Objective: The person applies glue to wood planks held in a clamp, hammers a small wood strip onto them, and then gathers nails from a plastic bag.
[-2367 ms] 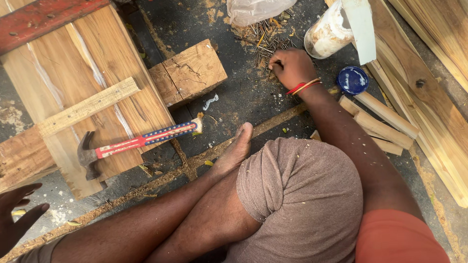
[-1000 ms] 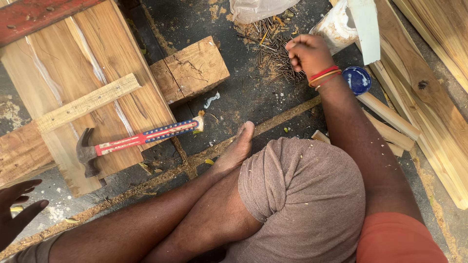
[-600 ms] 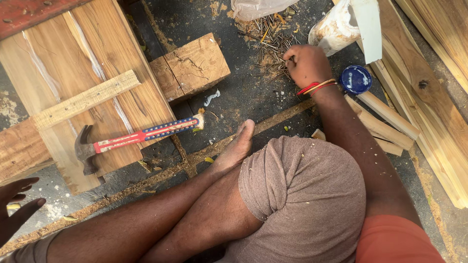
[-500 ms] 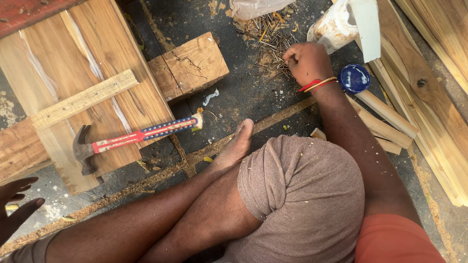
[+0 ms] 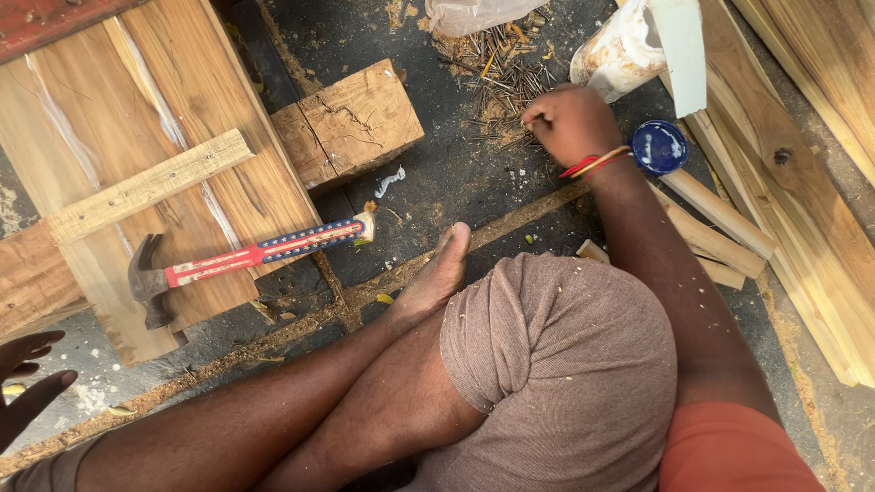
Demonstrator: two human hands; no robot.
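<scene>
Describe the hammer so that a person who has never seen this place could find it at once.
Look at the wide wooden board lying on the dark floor at the left. The claw hammer lies across its lower edge, dark head to the left. Its red, white and blue patterned handle sets it apart from the plain wood around it.

The right hand is curled over the pile of nails, so its fingertips are hidden and it cannot be told whether they pinch a nail. The left hand is cut off by the left edge; only a few spread fingers show. The clear plastic bag runs off the top edge, as does the white jar, whose mouth is partly covered by a pale strip. The planks on the right run out of view. The small scrap beside the wood block is perhaps paper, too small to tell.
</scene>
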